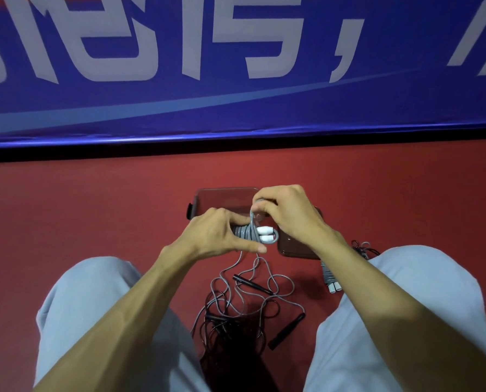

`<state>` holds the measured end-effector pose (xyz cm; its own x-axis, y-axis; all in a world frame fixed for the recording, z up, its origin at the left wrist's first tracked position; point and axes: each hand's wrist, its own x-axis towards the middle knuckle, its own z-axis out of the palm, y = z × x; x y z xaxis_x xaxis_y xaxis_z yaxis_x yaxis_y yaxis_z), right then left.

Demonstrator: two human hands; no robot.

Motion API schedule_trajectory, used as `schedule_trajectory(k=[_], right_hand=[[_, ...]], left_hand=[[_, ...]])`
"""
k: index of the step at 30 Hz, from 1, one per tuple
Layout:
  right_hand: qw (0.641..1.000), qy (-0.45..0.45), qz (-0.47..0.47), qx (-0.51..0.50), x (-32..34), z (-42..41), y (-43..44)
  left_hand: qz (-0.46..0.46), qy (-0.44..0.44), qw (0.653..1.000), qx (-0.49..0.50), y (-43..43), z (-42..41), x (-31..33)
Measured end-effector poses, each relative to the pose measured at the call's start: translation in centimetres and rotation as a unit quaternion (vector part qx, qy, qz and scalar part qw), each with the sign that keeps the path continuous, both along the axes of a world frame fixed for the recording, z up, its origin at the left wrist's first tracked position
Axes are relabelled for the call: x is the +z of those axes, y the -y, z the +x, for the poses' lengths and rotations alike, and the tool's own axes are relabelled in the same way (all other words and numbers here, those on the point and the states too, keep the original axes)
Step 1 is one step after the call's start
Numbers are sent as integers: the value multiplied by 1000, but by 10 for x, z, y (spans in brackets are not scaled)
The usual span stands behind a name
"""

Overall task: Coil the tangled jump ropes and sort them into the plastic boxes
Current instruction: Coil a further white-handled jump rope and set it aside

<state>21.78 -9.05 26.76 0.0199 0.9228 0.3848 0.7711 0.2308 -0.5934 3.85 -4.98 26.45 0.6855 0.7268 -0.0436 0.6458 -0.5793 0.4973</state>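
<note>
- one grey jump rope [246,232] is held in both hands, above the floor and over the gap between the person's knees; most of it is wound into a short thick bundle.
- two white handle ends [266,234] stick out of the bundle side by side, toward the right hand.
- the left hand [219,236] clasps the bundle from the left, fingers over the top and thumb stretched along underneath.
- the right hand [287,213] is curled, pinching a loop of the same grey cord that rises just above the bundle.
- a loose grey tail [236,278] drops from under the grip and snakes in open curls over the floor toward the person.
- just beyond the hands lies a clear plastic box [222,199], partly hidden by them.
- a second clear box [292,246] lies under the right wrist, just right of the grip.
- to the right of that box and nearer the person lies another wound grey rope [329,274] with white ends, beside the right knee.
- below the grip, between the legs, sits a tangle of black rope [225,323], mixed with the grey tail; a black handle [287,331] lies at its right edge.
- grey trousers [94,306] cover both legs on either side.
- all of this rests on a red floor [94,207]; past it hangs a blue banner [236,103] with large pale lettering.
</note>
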Motion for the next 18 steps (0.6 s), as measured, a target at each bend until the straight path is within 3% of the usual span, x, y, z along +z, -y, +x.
schedule_trajectory(k=[4, 7, 10, 14, 18], right_hand=[[995, -65, -54, -55, 1, 10, -2], [970, -204, -119, -51, 1, 10, -4], [934, -287, -209, -20, 7, 5, 0], [921, -288, -257, 50, 9, -6, 2], [945, -213, -232, 84, 14, -7, 6]], left_hand=[[-99, 133, 986, 15, 5, 2, 8], [-210, 296, 931, 47, 13, 4, 18], [-237, 393, 882, 106, 15, 10, 22], [-245, 440, 849, 159, 13, 14, 19], [-227, 435, 855, 169, 6, 13, 15]])
